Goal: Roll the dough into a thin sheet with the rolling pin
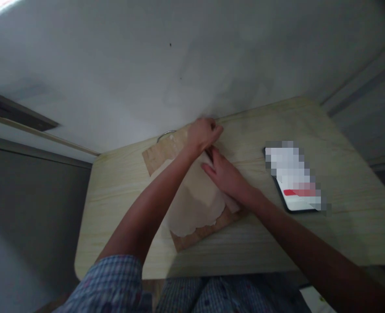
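Observation:
A thin, pale sheet of dough (192,204) with an uneven edge lies over a brown wooden board (195,237) on the table. My left hand (204,132) is at the far right part of the sheet, its fingers curled; what they hold is hidden. Just nearer to me, my right hand (223,169) grips the sheet's right edge between thumb and fingers, where the sheet looks folded over. A curved metal handle (166,133) shows behind the board's far edge.
The light wooden table (114,204) stands against a pale wall (114,78). A phone (293,178) with a partly blurred screen lies on the table to the right. A white object (314,298) shows below the table's near edge.

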Tool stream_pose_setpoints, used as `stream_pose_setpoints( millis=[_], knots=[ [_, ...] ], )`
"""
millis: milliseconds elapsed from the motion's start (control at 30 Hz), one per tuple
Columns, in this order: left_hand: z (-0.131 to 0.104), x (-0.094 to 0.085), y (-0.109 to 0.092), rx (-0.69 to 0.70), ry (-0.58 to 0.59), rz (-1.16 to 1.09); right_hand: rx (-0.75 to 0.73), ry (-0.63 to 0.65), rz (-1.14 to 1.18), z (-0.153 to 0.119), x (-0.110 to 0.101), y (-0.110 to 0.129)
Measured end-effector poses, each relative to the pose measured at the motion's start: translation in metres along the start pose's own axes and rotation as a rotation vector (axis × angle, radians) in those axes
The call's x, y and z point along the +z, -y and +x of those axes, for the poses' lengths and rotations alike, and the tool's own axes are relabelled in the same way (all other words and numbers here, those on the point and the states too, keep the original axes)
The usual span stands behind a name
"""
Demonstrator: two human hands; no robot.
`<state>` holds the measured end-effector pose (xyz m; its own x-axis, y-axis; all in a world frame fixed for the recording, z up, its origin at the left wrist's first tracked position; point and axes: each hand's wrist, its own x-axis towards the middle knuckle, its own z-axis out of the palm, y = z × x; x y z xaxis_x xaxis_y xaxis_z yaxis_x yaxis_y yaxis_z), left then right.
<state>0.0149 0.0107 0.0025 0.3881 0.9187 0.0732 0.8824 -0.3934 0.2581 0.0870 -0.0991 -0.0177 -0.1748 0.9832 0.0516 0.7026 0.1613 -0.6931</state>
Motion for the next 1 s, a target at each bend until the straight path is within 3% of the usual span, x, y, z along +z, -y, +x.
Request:
stream_pose_setpoints(
  millis=[200,467,700,1000],
  knots=[
    [0.012,0.004,-0.009,0.034,-0.032,0.059,-0.010,0.096,-0.059,0.005,-0.008,-0.005],
    [-0.008,-0.003,-0.003,0.182,0.019,0.164,-0.048,-0.013,-0.051,-0.010,-0.007,-0.001],
    [-0.047,-0.017,0.020,0.206,0.076,0.241,-0.139,-0.003,-0.307,-0.042,-0.003,0.014],
    [-0.125,-0.034,0.047,0.048,0.062,0.217,-0.274,-0.036,-0.579,-0.059,-0.003,0.026]
  ],
)
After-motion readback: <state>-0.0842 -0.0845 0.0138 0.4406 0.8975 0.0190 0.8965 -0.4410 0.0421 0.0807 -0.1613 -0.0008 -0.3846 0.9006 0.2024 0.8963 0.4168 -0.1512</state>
